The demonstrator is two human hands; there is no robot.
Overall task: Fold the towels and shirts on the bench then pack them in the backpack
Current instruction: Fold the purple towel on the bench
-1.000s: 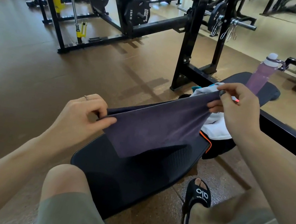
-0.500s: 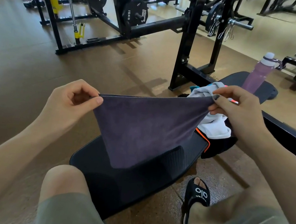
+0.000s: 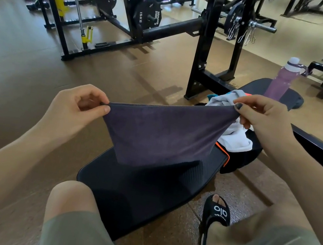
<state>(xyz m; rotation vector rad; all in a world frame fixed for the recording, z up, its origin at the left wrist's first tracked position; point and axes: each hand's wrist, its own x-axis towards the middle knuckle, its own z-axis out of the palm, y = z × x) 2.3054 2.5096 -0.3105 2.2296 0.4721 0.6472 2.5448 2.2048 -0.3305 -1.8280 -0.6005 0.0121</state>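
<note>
The left hand (image 3: 74, 109), at 9 o'clock, pinches one top corner of the towel (image 3: 163, 135); the right hand (image 3: 261, 124), at 2 o'clock, pinches the other. The towel hangs stretched between them above the tabletop (image 3: 145, 193). Both grips are thin fingertip pinches, so either corner could likely slip and drop the cloth. Uneven corners would skew the fold. Lowering rightward may snag the clothes (image 3: 233, 137) piled by the backpack (image 3: 238, 161) or tip the bottle (image 3: 281, 81).

Black steel racks (image 3: 200, 50) holding weight plates (image 3: 148, 16) are standing on a brown rubber floor (image 3: 17, 71). Bright daylight is washing in from the far left.
</note>
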